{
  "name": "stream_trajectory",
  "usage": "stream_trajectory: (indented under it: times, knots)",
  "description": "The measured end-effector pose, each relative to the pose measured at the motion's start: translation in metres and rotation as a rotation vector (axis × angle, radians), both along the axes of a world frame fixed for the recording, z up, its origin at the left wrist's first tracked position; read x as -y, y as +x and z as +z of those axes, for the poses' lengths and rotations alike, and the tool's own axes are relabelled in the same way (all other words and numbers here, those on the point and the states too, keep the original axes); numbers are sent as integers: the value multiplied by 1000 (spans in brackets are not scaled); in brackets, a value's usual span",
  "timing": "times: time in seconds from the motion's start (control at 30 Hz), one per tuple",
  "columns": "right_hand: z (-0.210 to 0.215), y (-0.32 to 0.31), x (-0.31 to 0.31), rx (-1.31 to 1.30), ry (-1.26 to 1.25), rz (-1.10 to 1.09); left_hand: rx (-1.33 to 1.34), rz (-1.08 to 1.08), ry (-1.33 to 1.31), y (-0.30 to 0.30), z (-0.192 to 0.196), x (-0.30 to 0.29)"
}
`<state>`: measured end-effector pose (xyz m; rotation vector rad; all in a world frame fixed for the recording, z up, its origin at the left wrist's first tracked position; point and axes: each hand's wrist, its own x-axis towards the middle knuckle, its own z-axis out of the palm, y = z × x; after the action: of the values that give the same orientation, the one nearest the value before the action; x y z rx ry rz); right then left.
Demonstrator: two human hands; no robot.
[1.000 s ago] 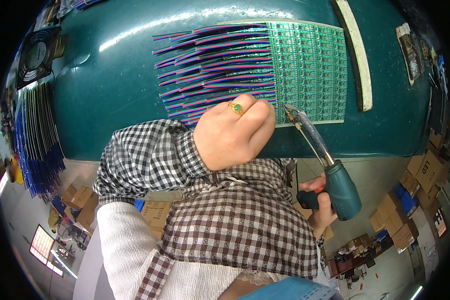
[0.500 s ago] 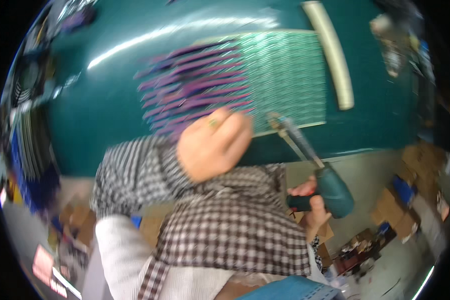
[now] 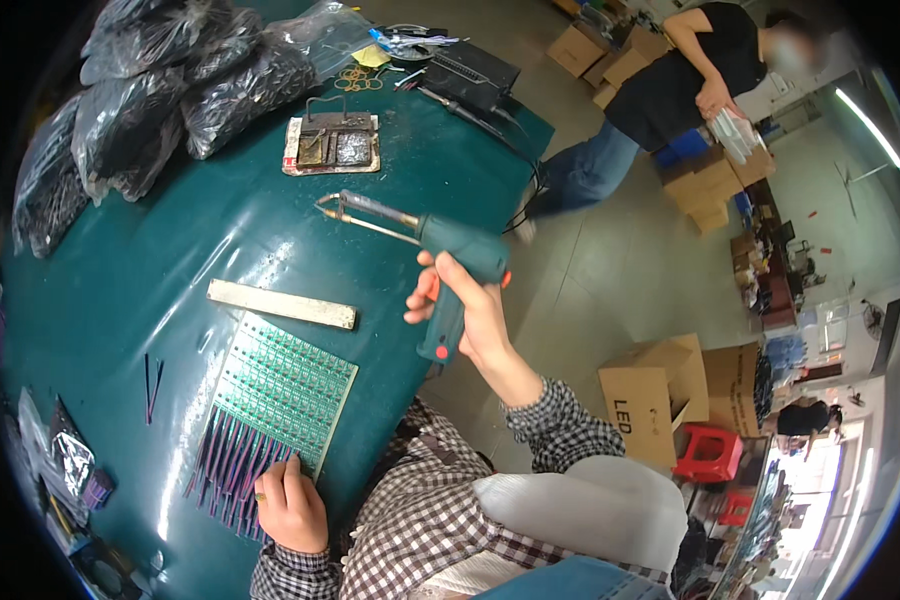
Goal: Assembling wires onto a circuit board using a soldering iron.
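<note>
In my right hand (image 3: 482,318) is a dark green soldering gun (image 3: 465,250), held by its pistol grip, the fingers wrapped round it. Its metal tip and thin side tube point left over the table, short of a small soldering tray (image 3: 332,148) with dark, stained compartments. My left hand (image 3: 293,508) rests by the near edge of a green circuit-board panel (image 3: 285,380), its fingers curled together at the wires; what they pinch is hidden. Several purple and dark wires (image 3: 232,462) lie side by side along the panel. Behind it is a cream bar (image 3: 282,303).
Black plastic bags (image 3: 135,120) are heaped at the far left. A black box with a cord (image 3: 470,78) stands near the table's far corner. Two loose wires (image 3: 153,388) lie left of the panel. A person (image 3: 660,105) stands beyond the table, near cardboard boxes (image 3: 655,400) and a red stool (image 3: 708,452).
My view has swung, so the table now lies to the left. The soldering gun in my right hand has moved away from the panel toward the tray. My left hand stays by the wires.
</note>
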<state>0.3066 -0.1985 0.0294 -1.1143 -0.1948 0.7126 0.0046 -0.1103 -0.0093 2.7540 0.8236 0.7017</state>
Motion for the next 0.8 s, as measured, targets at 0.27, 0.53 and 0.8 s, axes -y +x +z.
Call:
stream_trajectory:
  times: [0.27,0.53,0.8]
  knots:
    - [14,53,-22,309,-106,-132,15,-56,-45,22,13,-16]
    - [11,92,-75,681,-250,-183,6,-18,-66,11,14,-5]
    - [6,75,-53,704,-100,-258,-13,-13,-19,3,1,-8]
